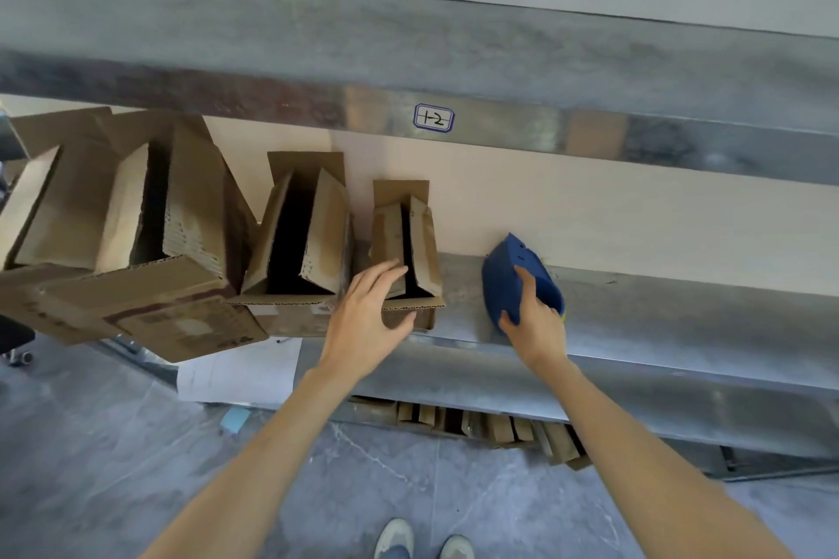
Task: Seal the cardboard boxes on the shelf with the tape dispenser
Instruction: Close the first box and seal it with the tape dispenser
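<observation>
Three open boxes point(181, 213) point(322, 231) point(424, 241), one dispenser point(501, 281)

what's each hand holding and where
The right hand grips the blue tape dispenser at its near end; the left hand only touches the small box.

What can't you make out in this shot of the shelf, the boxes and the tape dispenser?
Head view only.
- tape dispenser: roll and blade hidden by its blue shell and the right hand.
- small box: inside lost in shadow between the flaps.
- left hand: grip or mere touch on that box unclear.
- large box: cut off by the left edge; print blurred.
- lower-shelf boxes: mostly hidden by the shelf.
</observation>
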### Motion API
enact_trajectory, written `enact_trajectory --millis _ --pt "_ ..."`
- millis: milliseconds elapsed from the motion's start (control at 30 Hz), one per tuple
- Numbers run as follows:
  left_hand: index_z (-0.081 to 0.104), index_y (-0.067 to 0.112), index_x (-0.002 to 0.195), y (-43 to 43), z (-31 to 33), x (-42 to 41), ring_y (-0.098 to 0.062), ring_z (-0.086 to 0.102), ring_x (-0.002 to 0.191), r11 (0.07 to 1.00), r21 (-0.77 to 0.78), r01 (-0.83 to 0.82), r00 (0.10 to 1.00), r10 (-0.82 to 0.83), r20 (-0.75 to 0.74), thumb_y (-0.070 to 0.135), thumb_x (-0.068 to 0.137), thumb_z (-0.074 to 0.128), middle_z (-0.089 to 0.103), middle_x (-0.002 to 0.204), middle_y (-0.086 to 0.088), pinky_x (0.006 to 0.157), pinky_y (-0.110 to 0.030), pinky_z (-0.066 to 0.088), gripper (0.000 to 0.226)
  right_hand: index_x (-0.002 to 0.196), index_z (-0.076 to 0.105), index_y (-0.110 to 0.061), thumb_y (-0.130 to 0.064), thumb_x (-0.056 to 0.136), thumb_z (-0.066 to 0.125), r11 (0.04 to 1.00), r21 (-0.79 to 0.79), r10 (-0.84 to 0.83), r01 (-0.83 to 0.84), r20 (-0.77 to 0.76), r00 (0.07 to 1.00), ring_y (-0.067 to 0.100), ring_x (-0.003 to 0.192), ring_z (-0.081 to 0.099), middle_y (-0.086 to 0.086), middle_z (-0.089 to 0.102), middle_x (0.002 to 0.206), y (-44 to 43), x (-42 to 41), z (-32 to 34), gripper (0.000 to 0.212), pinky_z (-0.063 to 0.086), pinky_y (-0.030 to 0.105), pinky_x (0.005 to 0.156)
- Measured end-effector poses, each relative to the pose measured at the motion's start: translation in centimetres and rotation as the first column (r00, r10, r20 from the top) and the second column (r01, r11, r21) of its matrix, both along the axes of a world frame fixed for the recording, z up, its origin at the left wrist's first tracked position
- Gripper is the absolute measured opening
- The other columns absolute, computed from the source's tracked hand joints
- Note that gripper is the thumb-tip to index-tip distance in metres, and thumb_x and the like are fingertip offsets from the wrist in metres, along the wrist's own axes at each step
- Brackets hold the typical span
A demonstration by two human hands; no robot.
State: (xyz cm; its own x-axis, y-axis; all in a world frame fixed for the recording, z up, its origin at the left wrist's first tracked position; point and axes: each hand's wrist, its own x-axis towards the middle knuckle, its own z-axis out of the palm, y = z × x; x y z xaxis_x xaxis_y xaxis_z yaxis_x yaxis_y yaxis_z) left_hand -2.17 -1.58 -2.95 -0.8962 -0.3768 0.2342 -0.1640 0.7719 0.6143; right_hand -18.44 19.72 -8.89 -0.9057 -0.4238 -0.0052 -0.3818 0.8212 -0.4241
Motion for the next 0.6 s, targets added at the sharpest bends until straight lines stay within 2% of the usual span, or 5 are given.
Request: enact_trajectory --millis 167,333,500,600 --pt "0.054 0.021 0.140 0.1 0.1 -0.1 -0.007 0.044 0.133 0.999 0.034 0.018 0.999 -0.017 -0.035 0.025 0.085 0.075 0.050 0.143 0.012 0.100 -0.020 0.037 0.059 0.153 0.020 -0.017 -0.015 0.094 0.059 0.998 0.009 -0.062 0.062 0.005 0.998 0.022 0.057 0.052 -0.004 0.047 0.062 2.8 -0.3 0.2 0.071 0.035 0.031 0.055" --pt "0.060 0.020 0.130 0.5 0.3 0.3 -0.004 0.048 0.127 0.999 0.041 0.012 0.997 -0.009 -0.072 0.023 0.085 0.075 0.052 0.138 0.013 0.095 -0.016 0.038 0.048 0.151 0.023 -0.020 -0.014 0.093 0.062 0.996 -0.020 -0.086 0.087 0.037 0.996 0.016 0.049 0.046 -0.002 0.049 0.060 5.4 -0.5 0.7 0.070 0.030 0.025 0.043" --pt "0.064 0.021 0.115 0.7 0.5 0.3 -0.006 0.053 0.120 0.999 0.031 0.017 0.995 -0.014 -0.100 0.022 0.083 0.076 0.053 0.134 0.015 0.088 -0.021 0.046 0.034 0.147 0.030 -0.024 -0.012 0.093 0.061 0.997 -0.069 -0.025 0.030 0.062 0.998 0.015 0.044 0.043 0.000 0.048 0.056 6.6 -0.7 1.0 0.063 0.029 0.026 0.040" --pt "0.064 0.021 0.104 0.9 0.6 0.3 -0.007 0.055 0.116 1.000 0.022 0.012 0.994 -0.009 -0.112 0.020 0.082 0.077 0.055 0.130 0.015 0.083 -0.023 0.049 0.025 0.147 0.031 -0.024 -0.013 0.095 0.061 0.998 -0.064 0.017 -0.013 0.065 0.998 0.012 0.043 0.041 -0.001 0.046 0.055 6.8 -1.0 1.0 0.062 0.027 0.022 0.041"
